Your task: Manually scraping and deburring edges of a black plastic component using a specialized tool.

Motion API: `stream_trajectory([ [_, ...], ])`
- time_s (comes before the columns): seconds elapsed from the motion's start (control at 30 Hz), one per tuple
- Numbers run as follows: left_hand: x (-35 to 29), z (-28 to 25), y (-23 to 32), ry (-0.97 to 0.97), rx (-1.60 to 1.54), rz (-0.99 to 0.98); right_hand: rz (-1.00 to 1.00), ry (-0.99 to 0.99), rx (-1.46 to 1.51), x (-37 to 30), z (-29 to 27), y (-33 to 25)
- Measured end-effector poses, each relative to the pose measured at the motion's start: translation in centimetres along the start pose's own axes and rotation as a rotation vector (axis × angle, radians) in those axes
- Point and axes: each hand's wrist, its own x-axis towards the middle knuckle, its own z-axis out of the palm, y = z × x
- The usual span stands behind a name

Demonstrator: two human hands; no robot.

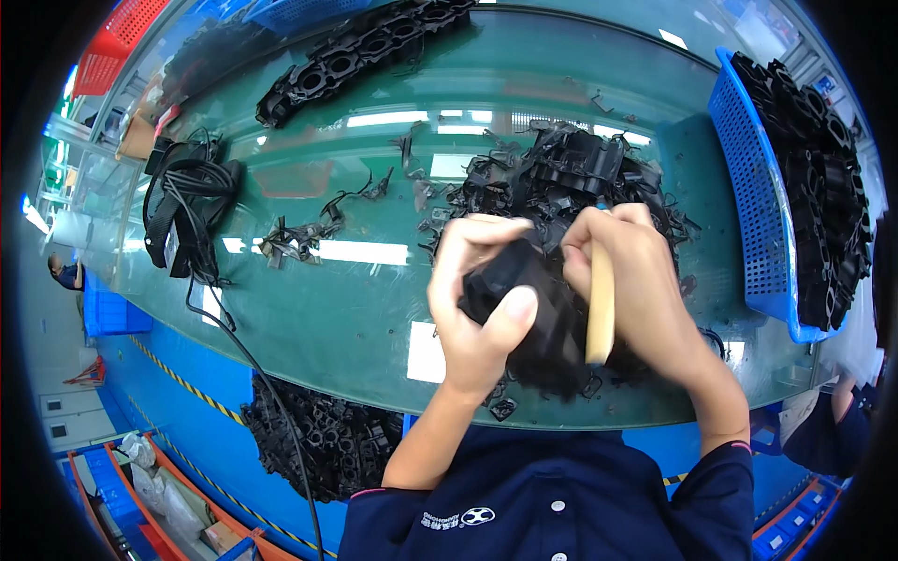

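Currently, the left grip [470, 323] is holding a blurred, angular black moulded part [554, 337]; the right grip [636, 271] is clasping a slim yellow-handled tool [601, 309] above the glossy green desk [346, 318].

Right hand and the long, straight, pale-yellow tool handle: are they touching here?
Touching. The head view shows the right hand gripping the long pale-yellow tool handle, fingers curled around its upper part.
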Motion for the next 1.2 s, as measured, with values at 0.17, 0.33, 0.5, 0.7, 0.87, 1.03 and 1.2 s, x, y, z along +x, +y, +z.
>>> stream_trajectory([
  [0.17,0.9,-0.5,0.2,0.126,0.151,0.019,0.029,0.007,0.186,0.1,-1.6,-1.8],
  [0.33,0.8,-0.3,0.4,0.144,0.101,0.012,-0.071,0.023,-0.044,-0.2,-3.9,-1.9],
  [0.5,0.8,0.0,0.4,0.146,0.07,0.028,-0.098,0.032,-0.082,-0.8,-4.1,-2.0],
  [0.7,0.6,-0.5,0.5,0.055,-0.096,-0.053,-0.122,-0.031,-0.094,-0.7,-4.3,-2.3],
  [0.87,0.9,-0.3,0.7,-0.015,-0.304,-0.119,-0.192,0.046,0.005,-0.3,-3.4,-2.1],
  [1.03,0.7,-0.2,1.0,0.026,-0.383,-0.159,-0.035,-0.107,0.149,-0.9,-2.4,-2.7],
  [1.2,0.5,-0.1,0.6,0.121,-0.105,-0.135,0.023,-0.127,0.168,-1.2,-0.6,-1.7],
])
